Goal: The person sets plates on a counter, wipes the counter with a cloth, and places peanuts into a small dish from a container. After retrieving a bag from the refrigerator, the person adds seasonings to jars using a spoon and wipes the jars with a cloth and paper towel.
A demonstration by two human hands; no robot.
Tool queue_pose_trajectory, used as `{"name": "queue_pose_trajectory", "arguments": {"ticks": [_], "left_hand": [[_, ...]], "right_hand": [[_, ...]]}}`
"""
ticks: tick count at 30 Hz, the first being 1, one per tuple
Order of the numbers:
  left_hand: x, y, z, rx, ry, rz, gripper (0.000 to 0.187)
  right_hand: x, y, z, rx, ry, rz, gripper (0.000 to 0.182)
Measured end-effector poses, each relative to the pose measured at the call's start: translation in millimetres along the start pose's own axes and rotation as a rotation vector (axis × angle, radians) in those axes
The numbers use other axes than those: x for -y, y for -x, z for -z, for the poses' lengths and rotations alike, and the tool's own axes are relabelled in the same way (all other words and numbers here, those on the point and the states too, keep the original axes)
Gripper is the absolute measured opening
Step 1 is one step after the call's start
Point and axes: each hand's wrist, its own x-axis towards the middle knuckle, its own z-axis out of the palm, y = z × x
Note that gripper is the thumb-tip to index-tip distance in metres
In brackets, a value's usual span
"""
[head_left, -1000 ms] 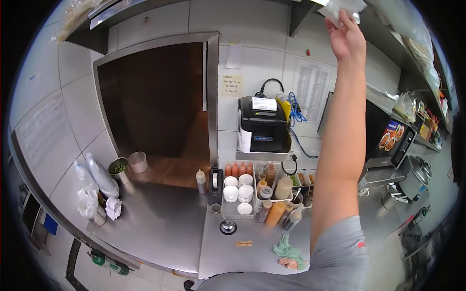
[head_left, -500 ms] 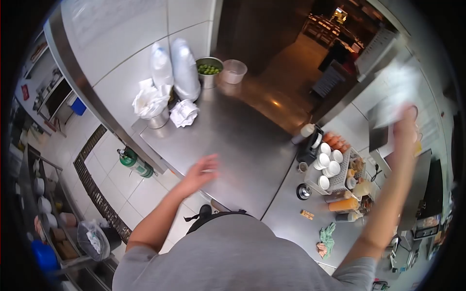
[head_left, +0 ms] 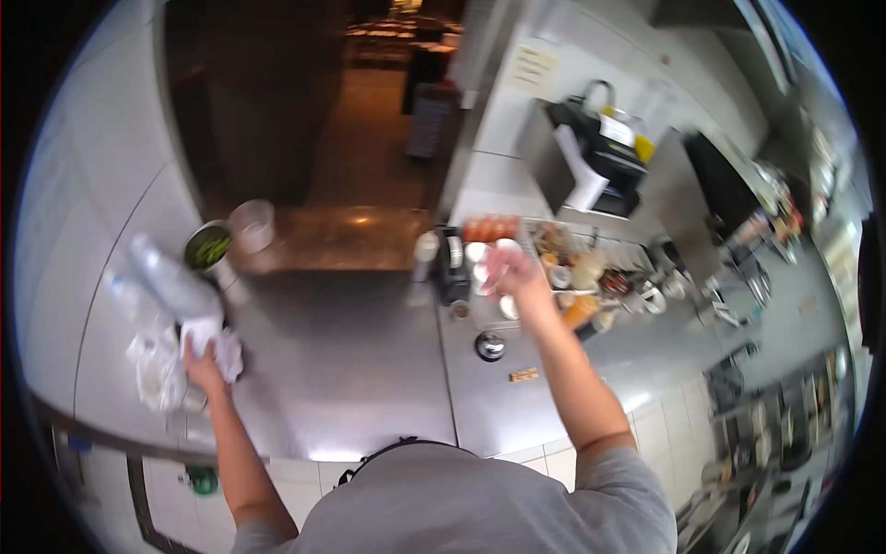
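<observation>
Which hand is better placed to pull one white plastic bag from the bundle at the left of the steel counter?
Left. The left hand already touches the white plastic bags. The right hand is far across the counter, above the white cups.

**Items on and around the steel counter**

A stainless steel counter (head_left: 351,369) runs beneath a dark pass-through opening (head_left: 277,92) in the tiled wall. At the opening's left corner stands a metal pot of green produce (head_left: 209,251), with a clear plastic cup (head_left: 251,223) just beside it. A tape dispenser (head_left: 452,268) stands near the counter's middle, next to a white squeeze bottle (head_left: 425,251). A call bell (head_left: 490,346) sits in front of them, with a small orange label (head_left: 523,375) near it. Orange-capped sauce bottles (head_left: 491,227) line the rear. A black receipt printer (head_left: 604,152) sits on a wall shelf above, with a paper note (head_left: 532,66) posted to its left.
</observation>
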Motion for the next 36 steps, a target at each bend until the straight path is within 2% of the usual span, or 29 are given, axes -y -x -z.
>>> {"name": "queue_pose_trajectory", "arguments": {"ticks": [2, 3, 5, 7, 10, 12, 13, 14, 15, 16, 17, 18, 19, 21, 23, 24, 27, 30, 33, 36], "left_hand": [[55, -30, 1, -0.051, 0.113, 0.17, 0.062], [69, -33, 0, -0.059, 0.147, 0.133, 0.063], [85, -37, -1, -0.067, 0.133, 0.037, 0.065], [86, -40, 0, 0.008, 0.167, 0.273, 0.068], [78, -3, -2, 0.065, -0.161, 0.403, 0.07], [134, -16, 1, 0.059, -0.1, 0.204, 0.071], [152, -22, 1, 0.058, -0.073, 0.108, 0.071], [132, -5, -3, 0.019, 0.074, 0.159, 0.072], [128, 0, 0, -0.076, -0.128, 0.071, 0.071], [128, 7, 2, -0.174, -0.322, -0.014, 0.071], [129, 13, -1, -0.275, -0.506, -0.097, 0.071], [125, 25, 1, -0.203, -0.512, -0.1, 0.069], [112, 46, 7, -0.126, -0.52, -0.108, 0.067], [109, 79, 9, 0.046, -0.332, -0.068, 0.062], [87, 107, 11, 0.198, -0.264, -0.012, 0.057], [91, 115, 7, 0.226, -0.242, -0.044, 0.057], [96, 141, 9, 0.294, -0.211, -0.086, 0.056], [90, 159, 17, 0.335, -0.215, -0.033, 0.053], [100, 162, 24, 0.328, -0.194, -0.014, 0.051], [137, 154, 33, 0.304, -0.155, -0.069, 0.051]], "right_hand": [[63, -19, 39, -0.33, -0.018, 0.228, 0.034], [91, -29, 66, -0.385, 0.006, 0.34, 0.031], [138, -55, 109, -0.631, 0.093, 0.552, 0.03], [163, -96, 155, -0.787, 0.282, 0.718, 0.033], [186, -147, 181, -0.952, 0.745, 0.509, 0.036], [181, -176, 193, -0.983, 0.973, 0.368, 0.038], [191, -171, 186, -0.882, 0.91, 0.368, 0.039], [212, -159, 170, -0.78, 0.849, 0.37, 0.04], [228, -155, 159, -0.677, 0.79, 0.379, 0.041], [238, -168, 162, -0.632, 0.68, 0.634, 0.041], [260, -161, 142, -0.519, 0.501, 0.798, 0.038], [286, -145, 110, -0.396, 0.323, 0.955, 0.034], [311, -129, 84, -0.383, 0.242, 1.065, 0.034], [356, -99, 38, -0.356, 0.075, 1.279, 0.032], [406, -91, 12, -0.229, -0.127, 1.505, 0.021], [430, -94, 10, -0.293, -0.161, 1.537, 0.019], [468, -161, 46, -0.53, -0.176, 1.349, 0.019], [441, -128, 14, -0.75, -0.007, 1.058, 0.021], [445, -153, 34, -0.719, 0.074, 1.18, 0.014], [449, -142, 21, -0.865, 0.29, 1.142, 0.016]]}}
